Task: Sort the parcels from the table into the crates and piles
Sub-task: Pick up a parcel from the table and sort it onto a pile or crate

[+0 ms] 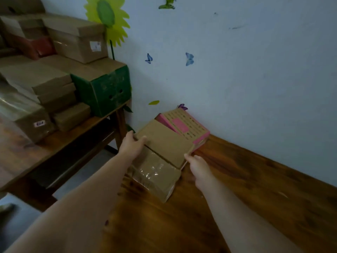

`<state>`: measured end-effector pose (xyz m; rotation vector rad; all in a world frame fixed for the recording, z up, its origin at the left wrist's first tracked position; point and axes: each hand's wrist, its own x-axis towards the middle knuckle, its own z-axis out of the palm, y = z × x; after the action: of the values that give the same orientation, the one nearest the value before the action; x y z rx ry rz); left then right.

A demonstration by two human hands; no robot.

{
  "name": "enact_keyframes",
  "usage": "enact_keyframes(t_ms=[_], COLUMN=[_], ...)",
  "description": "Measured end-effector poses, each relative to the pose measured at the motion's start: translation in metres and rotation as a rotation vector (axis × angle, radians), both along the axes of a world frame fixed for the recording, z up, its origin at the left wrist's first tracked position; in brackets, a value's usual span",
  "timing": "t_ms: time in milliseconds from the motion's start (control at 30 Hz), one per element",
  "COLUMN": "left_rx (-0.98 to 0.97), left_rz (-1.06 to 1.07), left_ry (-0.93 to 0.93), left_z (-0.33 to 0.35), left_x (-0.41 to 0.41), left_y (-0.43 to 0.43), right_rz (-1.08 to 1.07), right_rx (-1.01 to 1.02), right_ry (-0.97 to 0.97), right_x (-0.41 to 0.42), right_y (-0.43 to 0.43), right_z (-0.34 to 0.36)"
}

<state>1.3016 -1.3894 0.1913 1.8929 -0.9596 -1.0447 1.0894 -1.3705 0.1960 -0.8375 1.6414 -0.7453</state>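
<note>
Blue wall behind: left grip [134, 145] and right grip [196, 161] each clasp an end of the flat parcel [164, 143], level over the taped parcel [155, 178] beside the pink crate [184, 123], likely to stack it squarely.

A pale blue painted wall [255, 70] carries several stickers.

- Near its upper left corner: a yellow-green sunflower sticker with a dark green centre [107, 17].
- At its top edge: a green sticker [166, 4], partly cut off.
- At mid-height, apart from each other: two blue butterfly stickers [149, 58] [189, 58].
- Near its lower edge: a yellow-green oval leaf sticker [153, 102], with a purple butterfly sticker [182, 107] near it to the right.

A plain grey floor [76, 183] shows at lower left.
</note>
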Motion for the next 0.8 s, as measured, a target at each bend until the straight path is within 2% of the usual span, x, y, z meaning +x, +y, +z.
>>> enact_keyframes(t_ms=[233, 400, 667, 800], left_rx=[0.028, -0.116, -0.309, -0.388], left_rz=[-0.057, -0.036, -0.044, -0.065], left_ry=[-0.044, -0.039, -0.026, 0.003], left_z=[-0.018, -0.008, 0.055, 0.091], left_x=[0.007, 0.004, -0.019, -0.04], left_y=[-0.027, -0.016, 0.013, 0.031], right_rz=[-0.011, -0.086, -0.121, -0.104], right_rx=[0.045, 0.007, -0.095, -0.236], right_ry=[0.048, -0.07, -0.134, -0.204], right_x=[0.016, 0.011, -0.014, -0.043], right_y=[-0.019, -0.011, 0.022, 0.04], right_z=[-0.013, 0.0, 0.062, 0.094])
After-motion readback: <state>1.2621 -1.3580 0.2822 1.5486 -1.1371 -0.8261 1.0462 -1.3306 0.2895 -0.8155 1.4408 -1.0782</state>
